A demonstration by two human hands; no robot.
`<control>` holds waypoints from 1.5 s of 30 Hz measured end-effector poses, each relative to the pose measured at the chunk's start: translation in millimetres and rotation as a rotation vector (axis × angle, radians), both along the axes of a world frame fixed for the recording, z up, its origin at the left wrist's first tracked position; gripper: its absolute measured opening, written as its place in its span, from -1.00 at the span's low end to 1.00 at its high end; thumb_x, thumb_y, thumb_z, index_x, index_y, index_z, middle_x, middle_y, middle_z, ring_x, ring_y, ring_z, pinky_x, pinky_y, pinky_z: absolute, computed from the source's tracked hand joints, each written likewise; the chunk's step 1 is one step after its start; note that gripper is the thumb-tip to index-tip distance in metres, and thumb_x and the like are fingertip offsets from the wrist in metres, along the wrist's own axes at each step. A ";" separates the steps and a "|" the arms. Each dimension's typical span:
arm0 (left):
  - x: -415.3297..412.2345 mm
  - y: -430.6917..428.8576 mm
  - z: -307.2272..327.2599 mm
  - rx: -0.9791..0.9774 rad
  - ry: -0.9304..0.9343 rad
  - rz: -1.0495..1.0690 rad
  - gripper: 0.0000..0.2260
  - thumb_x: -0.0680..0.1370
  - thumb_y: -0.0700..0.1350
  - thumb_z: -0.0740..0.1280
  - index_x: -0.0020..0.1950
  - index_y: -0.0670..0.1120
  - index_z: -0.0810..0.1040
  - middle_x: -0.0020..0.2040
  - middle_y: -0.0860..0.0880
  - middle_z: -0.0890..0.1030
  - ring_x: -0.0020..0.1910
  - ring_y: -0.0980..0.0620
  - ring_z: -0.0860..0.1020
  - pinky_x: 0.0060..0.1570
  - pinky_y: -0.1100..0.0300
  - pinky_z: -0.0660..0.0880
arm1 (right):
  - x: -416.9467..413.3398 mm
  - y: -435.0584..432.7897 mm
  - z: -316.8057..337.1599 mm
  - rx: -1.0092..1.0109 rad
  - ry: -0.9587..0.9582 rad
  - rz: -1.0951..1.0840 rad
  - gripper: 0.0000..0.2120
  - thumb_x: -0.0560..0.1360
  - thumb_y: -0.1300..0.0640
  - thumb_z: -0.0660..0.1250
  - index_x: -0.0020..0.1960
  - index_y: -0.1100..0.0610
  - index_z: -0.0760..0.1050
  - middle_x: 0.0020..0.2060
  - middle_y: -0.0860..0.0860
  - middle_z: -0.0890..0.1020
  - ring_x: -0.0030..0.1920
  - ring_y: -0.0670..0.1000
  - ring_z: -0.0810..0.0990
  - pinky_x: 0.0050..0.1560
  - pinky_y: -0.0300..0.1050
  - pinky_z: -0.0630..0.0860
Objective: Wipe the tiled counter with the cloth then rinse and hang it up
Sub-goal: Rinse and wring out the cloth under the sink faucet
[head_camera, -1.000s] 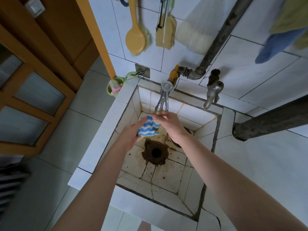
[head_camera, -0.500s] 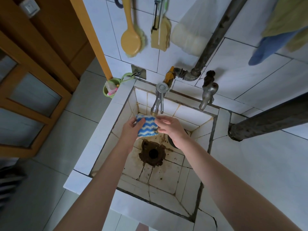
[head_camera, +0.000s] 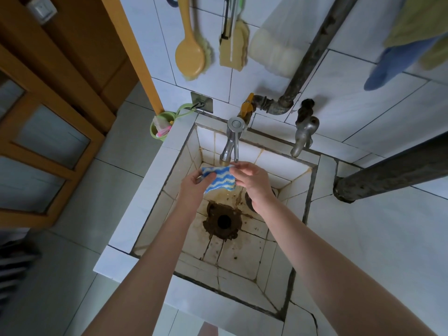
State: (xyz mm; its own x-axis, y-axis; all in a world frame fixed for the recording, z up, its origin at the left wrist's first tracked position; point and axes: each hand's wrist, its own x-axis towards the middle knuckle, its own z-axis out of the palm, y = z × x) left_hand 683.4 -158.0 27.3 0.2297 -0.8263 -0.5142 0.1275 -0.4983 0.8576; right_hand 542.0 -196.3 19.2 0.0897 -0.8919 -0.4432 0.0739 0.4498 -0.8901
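A blue-and-white wavy-striped cloth (head_camera: 220,179) is stretched between both my hands, just under the spout of the chrome tap (head_camera: 231,141) and above the tiled sink basin (head_camera: 242,258). My left hand (head_camera: 194,184) pinches the cloth's left edge with thumb on top. My right hand (head_camera: 252,177) pinches its upper right corner. The white tiled counter (head_camera: 378,238) spreads to the right of the basin.
A second, older tap (head_camera: 303,134) juts from the wall on the right. A rusty drain (head_camera: 223,220) sits in the basin floor. A yellow brush (head_camera: 191,54), sponge (head_camera: 234,44) and wall hook (head_camera: 201,103) hang above. A dark pipe (head_camera: 392,170) crosses the counter.
The cloth has been pulled from a bunched wad into a flatter, spread shape between my hands, still under the tap. The view shifted slightly.
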 end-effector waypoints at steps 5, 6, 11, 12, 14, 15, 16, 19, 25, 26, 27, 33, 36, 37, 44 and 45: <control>-3.1 0.7 3.6 -0.013 -0.042 -0.048 -0.84 0.54 -0.17 0.31 0.12 -0.08 0.52 0.06 -0.09 0.62 -0.01 0.04 0.59 -0.17 0.43 0.51 | -5.9 5.9 -5.3 0.011 -0.001 -0.013 -0.91 0.47 0.26 0.38 -0.15 0.09 0.56 -0.14 -0.03 0.64 -0.02 -0.03 0.60 -0.04 -0.19 0.59; -5.0 -0.1 4.4 -0.017 -0.055 -0.060 -0.84 0.54 -0.17 0.31 0.12 -0.09 0.51 0.06 -0.09 0.62 -0.03 0.06 0.58 -0.20 0.47 0.50 | -8.2 7.0 -6.6 0.023 -0.002 -0.031 -0.92 0.47 0.25 0.38 -0.15 0.09 0.56 -0.13 -0.03 0.64 0.00 -0.01 0.61 -0.02 -0.17 0.59; -16.8 -5.1 7.8 -0.027 -0.059 -0.063 -0.85 0.56 -0.16 0.29 0.12 -0.11 0.50 -0.03 -0.02 0.59 -0.15 0.21 0.54 -0.27 0.53 0.46 | -17.9 7.4 -6.0 0.028 -0.005 -0.069 -0.94 0.47 0.24 0.38 -0.13 0.09 0.56 -0.06 0.02 0.64 0.07 0.03 0.59 0.01 -0.13 0.59; -18.1 -5.9 7.9 -0.024 -0.055 -0.060 -0.82 0.56 -0.14 0.29 0.15 -0.12 0.50 -0.02 -0.02 0.59 -0.14 0.19 0.55 -0.26 0.51 0.47 | -19.2 7.1 -5.2 0.026 -0.002 -0.074 -0.94 0.47 0.24 0.38 -0.13 0.09 0.56 -0.04 0.03 0.64 0.09 0.04 0.59 0.00 -0.14 0.59; -19.7 -7.2 8.2 -0.015 -0.059 -0.064 -0.76 0.56 -0.08 0.28 0.20 -0.13 0.51 -0.01 -0.03 0.60 -0.08 0.11 0.57 -0.22 0.46 0.48 | -21.3 6.5 -3.8 0.031 -0.008 -0.089 -0.94 0.47 0.23 0.38 -0.13 0.09 0.56 -0.04 0.04 0.64 0.09 0.05 0.59 -0.03 -0.17 0.59; -20.3 -7.8 8.3 -0.013 -0.067 -0.068 -0.74 0.57 -0.05 0.27 0.21 -0.14 0.51 -0.01 -0.03 0.60 -0.06 0.09 0.57 -0.19 0.43 0.48 | -22.2 6.5 -3.5 0.035 -0.014 -0.096 -0.94 0.47 0.23 0.38 -0.13 0.09 0.56 -0.05 0.03 0.64 0.09 0.05 0.59 -0.04 -0.18 0.59; -20.9 -8.3 8.0 -0.011 -0.073 -0.070 -0.73 0.58 -0.03 0.26 0.21 -0.14 0.52 -0.01 -0.03 0.60 -0.07 0.09 0.57 -0.18 0.42 0.47 | -23.0 6.6 -3.4 0.040 -0.019 -0.101 -0.94 0.47 0.23 0.38 -0.13 0.09 0.56 -0.06 0.02 0.64 0.09 0.05 0.59 -0.03 -0.18 0.58; -23.0 -10.9 8.4 -0.004 -0.081 -0.069 -0.70 0.59 -0.03 0.22 0.24 -0.15 0.51 0.02 -0.06 0.59 -0.06 0.09 0.56 -0.13 0.39 0.46 | -24.3 7.4 -3.5 0.058 -0.027 -0.112 -0.95 0.48 0.22 0.38 -0.12 0.09 0.56 -0.06 0.02 0.64 0.08 0.04 0.59 -0.01 -0.16 0.56; -26.0 -12.8 8.9 0.006 -0.079 -0.055 -0.70 0.60 -0.05 0.22 0.25 -0.18 0.52 0.07 -0.10 0.60 0.01 0.03 0.55 -0.13 0.38 0.44 | -27.4 7.8 -4.4 0.083 -0.063 -0.139 -0.96 0.48 0.22 0.38 -0.09 0.12 0.55 -0.06 0.01 0.63 0.04 -0.01 0.60 -0.04 -0.18 0.56; -25.9 -12.6 9.4 0.003 -0.076 -0.047 -0.71 0.60 -0.06 0.23 0.23 -0.18 0.54 0.04 -0.09 0.60 -0.01 0.03 0.55 -0.13 0.37 0.45 | -27.2 7.5 -4.5 0.084 -0.062 -0.139 -0.96 0.48 0.22 0.38 -0.09 0.12 0.55 -0.06 0.01 0.63 0.04 -0.01 0.60 -0.03 -0.17 0.56; -25.8 -12.3 10.4 -0.005 -0.071 -0.038 -0.73 0.59 -0.06 0.23 0.21 -0.18 0.54 0.00 -0.07 0.60 -0.04 0.04 0.55 -0.13 0.37 0.46 | -26.4 7.0 -4.6 0.085 -0.059 -0.139 -0.97 0.48 0.21 0.37 -0.08 0.13 0.55 -0.07 0.01 0.63 0.03 -0.02 0.60 -0.03 -0.18 0.56; -12.3 -10.4 9.7 -0.039 -0.075 0.026 -0.75 0.58 -0.07 0.26 0.17 -0.19 0.56 -0.05 -0.10 0.63 -0.10 0.01 0.60 -0.07 0.26 0.55 | -9.8 0.5 -0.7 0.052 -0.110 -0.113 -0.96 0.47 0.23 0.38 -0.10 0.14 0.54 -0.11 -0.01 0.64 -0.05 -0.07 0.62 -0.24 -0.29 0.57; -1.9 -9.3 8.2 -0.037 -0.083 0.065 -0.77 0.57 -0.05 0.27 0.13 -0.15 0.57 -0.10 -0.06 0.64 -0.17 0.07 0.63 -0.13 0.22 0.57 | 0.2 -2.2 -0.1 0.017 -0.118 -0.061 -0.92 0.48 0.26 0.37 -0.12 0.10 0.53 -0.08 0.02 0.63 0.01 0.01 0.62 -0.16 -0.25 0.60; 0.5 -8.8 8.9 -0.041 -0.086 0.080 -0.80 0.58 -0.05 0.25 0.09 -0.13 0.57 -0.14 -0.02 0.63 -0.23 0.13 0.62 -0.19 0.28 0.55 | 3.0 -2.7 -0.6 0.009 -0.116 -0.016 -0.91 0.49 0.27 0.35 -0.10 0.09 0.53 -0.05 0.04 0.62 0.04 0.04 0.60 -0.11 -0.23 0.61; 13.4 -6.8 13.5 -0.036 -0.080 0.207 -0.90 0.60 -0.05 0.22 -0.07 0.03 0.51 -0.16 0.07 0.59 -0.16 0.12 0.58 -0.05 0.19 0.55 | 17.3 1.4 -5.2 0.025 0.135 0.350 -0.82 0.54 0.20 0.29 0.14 0.17 0.50 0.01 -0.03 0.58 0.14 0.05 0.55 0.22 0.01 0.48; 14.7 -6.9 12.7 -0.031 -0.070 0.218 -0.90 0.60 -0.04 0.22 -0.06 0.03 0.51 -0.14 0.07 0.59 -0.13 0.10 0.58 -0.01 0.15 0.55 | 17.1 0.7 -4.3 0.049 0.113 0.330 -0.88 0.53 0.20 0.30 0.07 0.14 0.51 -0.01 -0.03 0.59 0.11 0.05 0.56 0.20 0.03 0.50</control>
State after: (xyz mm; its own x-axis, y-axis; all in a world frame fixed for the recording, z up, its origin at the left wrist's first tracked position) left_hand 698.1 -164.8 40.0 0.4390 -0.7684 -0.4656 0.1688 -0.4385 0.8827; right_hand 559.2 -195.5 14.9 0.3175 -0.8006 -0.5081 -0.1803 0.4751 -0.8613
